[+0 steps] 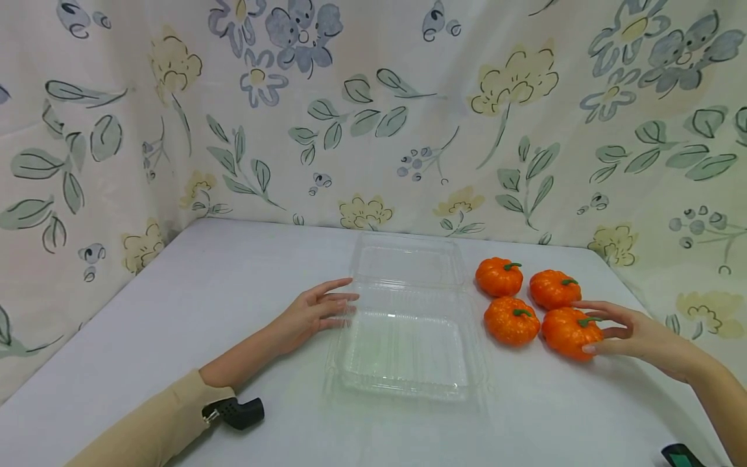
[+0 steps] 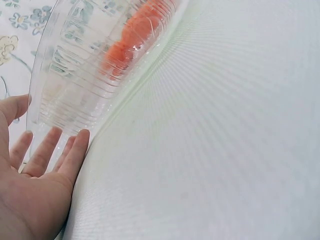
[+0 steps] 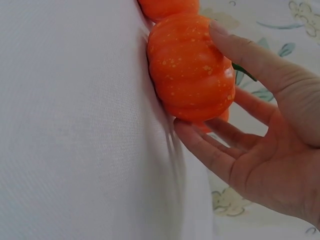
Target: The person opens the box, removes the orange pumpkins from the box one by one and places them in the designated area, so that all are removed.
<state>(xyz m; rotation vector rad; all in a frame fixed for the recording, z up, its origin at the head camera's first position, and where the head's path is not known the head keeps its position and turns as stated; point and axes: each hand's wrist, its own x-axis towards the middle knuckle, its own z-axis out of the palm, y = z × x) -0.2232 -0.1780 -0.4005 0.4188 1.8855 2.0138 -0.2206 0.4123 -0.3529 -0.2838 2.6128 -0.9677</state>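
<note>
A clear plastic clamshell container [image 1: 403,347] lies with its lid [image 1: 408,263] folded back on the white table. My left hand [image 1: 309,314] is at the container's left side, fingers spread and fairly straight, fingertips at its edge. In the left wrist view the fingers of that left hand [image 2: 45,175] stand beside the see-through wall [image 2: 75,95]. To the right, my right hand [image 1: 648,340] has its thumb and fingers around the front-right small orange pumpkin [image 1: 569,332]. Seen from the right wrist, the thumb [image 3: 250,55] and a finger touch opposite sides of this pumpkin [image 3: 190,70].
Three more orange pumpkins with green stems sit close by: a front-left one [image 1: 510,322], a back-left one [image 1: 498,277] and a back-right one [image 1: 553,290]. Behind the white table [image 1: 245,259] hangs a floral curtain [image 1: 362,149].
</note>
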